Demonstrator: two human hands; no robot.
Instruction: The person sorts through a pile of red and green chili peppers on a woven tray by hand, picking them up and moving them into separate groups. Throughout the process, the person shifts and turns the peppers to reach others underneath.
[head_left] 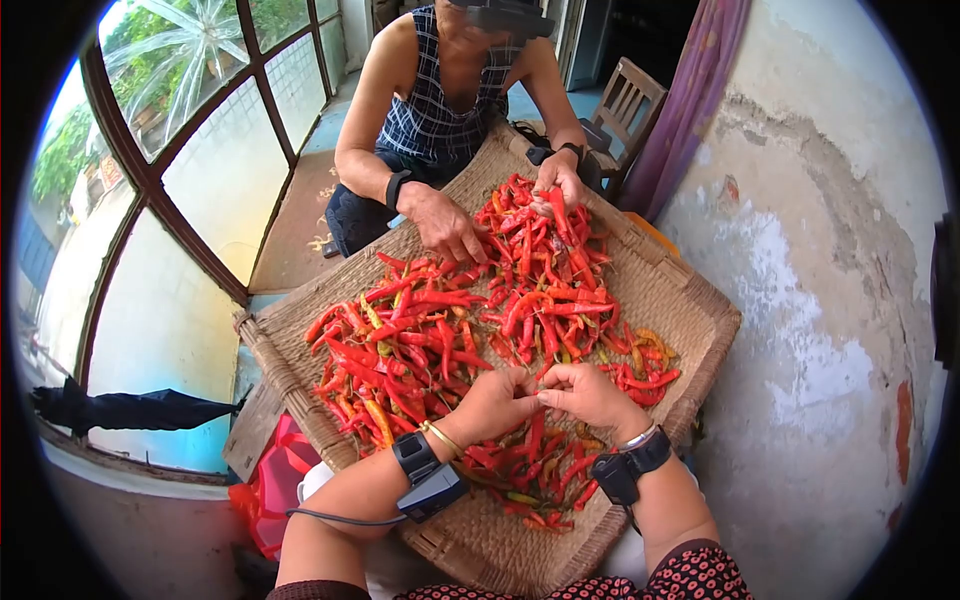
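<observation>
My left hand [497, 402] and my right hand [592, 398] meet fingertip to fingertip over the near part of a woven tray [480, 555]. Both are closed in a pinch; whatever lies between the fingers is too small or hidden to make out. Red chili peppers [420, 345] spread in heaps beneath and beyond them, with some orange and greenish ones mixed in. Below my wrists lies a smaller patch of chilies [545, 475]. Each of my wrists bears a black strapped device.
Across the tray sits another person [440, 110], one hand [445, 225] on the chilies and the other holding red chilies. A wooden chair [628, 105] and purple curtain [690, 110] stand behind. Windows and a folded umbrella [150, 410] are left; a worn wall [810, 300] is right.
</observation>
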